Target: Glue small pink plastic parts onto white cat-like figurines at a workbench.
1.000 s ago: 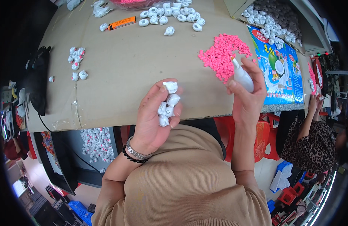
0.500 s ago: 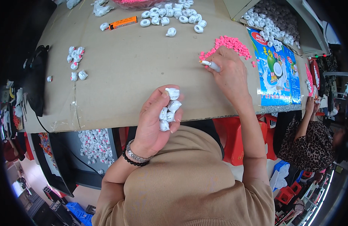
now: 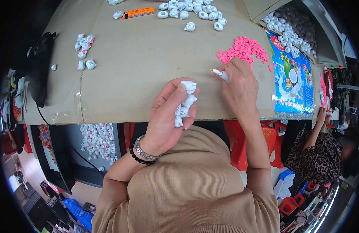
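My left hand (image 3: 166, 110) is curled around several small white wrapped balls (image 3: 188, 101), with one of them pinched upright between thumb and fingers at the top. My right hand (image 3: 240, 87) is closed on a slim white tube (image 3: 223, 77) with a fine needle tip, which points left over the tabletop. Its fingertips are at the near edge of a spread of small pink pieces (image 3: 245, 48); whether they also pinch one is hidden. At the left of the table lie several white balls with pink spots (image 3: 85, 46).
More white balls (image 3: 190, 26) lie at the far side beside an orange box (image 3: 138, 13). A blue printed sheet (image 3: 290, 77) covers the right of the table, below a bin of balls (image 3: 292, 33). An open drawer (image 3: 94, 176) holds finished-looking balls. Another person (image 3: 315, 155) works at the right.
The view has shifted, so the table sits higher in it. My right hand has drawn the tube slightly back from the pink pieces, and my left hand keeps its white balls.
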Available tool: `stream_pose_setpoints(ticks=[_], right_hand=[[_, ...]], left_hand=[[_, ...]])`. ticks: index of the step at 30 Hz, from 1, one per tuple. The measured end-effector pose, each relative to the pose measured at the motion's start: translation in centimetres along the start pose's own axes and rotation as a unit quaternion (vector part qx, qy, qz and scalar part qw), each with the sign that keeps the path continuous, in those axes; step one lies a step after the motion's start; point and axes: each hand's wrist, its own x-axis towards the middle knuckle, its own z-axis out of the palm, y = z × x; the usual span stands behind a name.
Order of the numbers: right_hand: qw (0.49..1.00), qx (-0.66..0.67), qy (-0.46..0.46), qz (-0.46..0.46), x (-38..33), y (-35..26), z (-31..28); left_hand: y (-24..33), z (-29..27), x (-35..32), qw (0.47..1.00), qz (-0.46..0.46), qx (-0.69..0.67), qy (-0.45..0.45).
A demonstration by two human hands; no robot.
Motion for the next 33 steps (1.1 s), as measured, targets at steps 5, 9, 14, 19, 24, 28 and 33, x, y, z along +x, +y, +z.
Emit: stream_pose_setpoints(ticks=[5,9,14,19,24,28,33], right_hand=[[0.997,0.053,0.027,0.043,-0.7,-0.6,0.4],[0.997,0.061,0.01,0.043,-0.8,-0.6,0.3],[0.996,0.063,-0.043,0.041,0.4,-0.6,-0.5],[0.996,0.044,-0.067,0.031,0.9,-0.7,-0.6],[0.997,0.043,-0.054,0.012,0.8,-0.5,-0.1],[0.996,0.069,-0.049,0.036,0.3,-0.6,-0.2],[0.986,0.155,-0.01,0.065,-0.5,-1.4,-0.2]], left_hand=[[-0.1,0.1,-0.1,1.0,0.025,0.009,0.006],[-0.1,0.1,-0.1,0.999,0.039,0.023,0.009],[0.0,-0.1,-0.2,0.999,0.05,0.021,0.009],[0.1,-0.3,-0.3,0.998,0.05,0.022,0.009],[0.0,-0.2,-0.3,0.998,0.052,0.027,0.012],[-0.1,-0.2,-0.1,0.998,0.058,0.028,0.01],[-0.4,-0.1,0.1,0.996,0.071,0.044,0.014]])
